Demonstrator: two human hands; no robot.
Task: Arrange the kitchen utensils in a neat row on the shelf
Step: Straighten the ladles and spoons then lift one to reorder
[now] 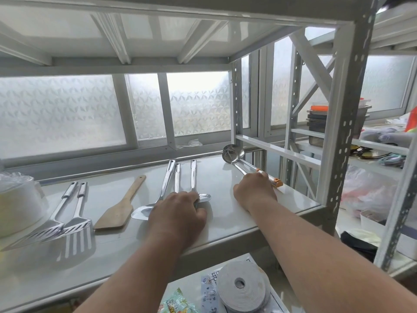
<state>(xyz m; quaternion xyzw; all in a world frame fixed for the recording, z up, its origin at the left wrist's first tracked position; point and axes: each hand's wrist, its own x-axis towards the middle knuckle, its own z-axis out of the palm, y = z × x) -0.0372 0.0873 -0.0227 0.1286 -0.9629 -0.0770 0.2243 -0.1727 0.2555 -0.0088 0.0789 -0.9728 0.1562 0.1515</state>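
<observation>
On the white shelf (pixel 225 224) lie several utensils with handles pointing away. Two slotted steel spatulas (pixel 67 220) sit at the left, a wooden spatula (pixel 119 206) beside them. Three steel spoons (pixel 178 179) lie side by side in the middle; my left hand (pixel 178 211) rests closed over their bowls. A steel ladle (pixel 233 152) with an orange-tipped handle lies slanted at the right, and my right hand (pixel 255 190) grips its handle.
A white round container (pixel 18 202) stands at the shelf's left end. Perforated uprights (pixel 343 132) frame the right side. A tape roll (pixel 242 284) and packets lie on the lower shelf. A neighbouring rack at the right holds stacked trays (pixel 320 118) and bags.
</observation>
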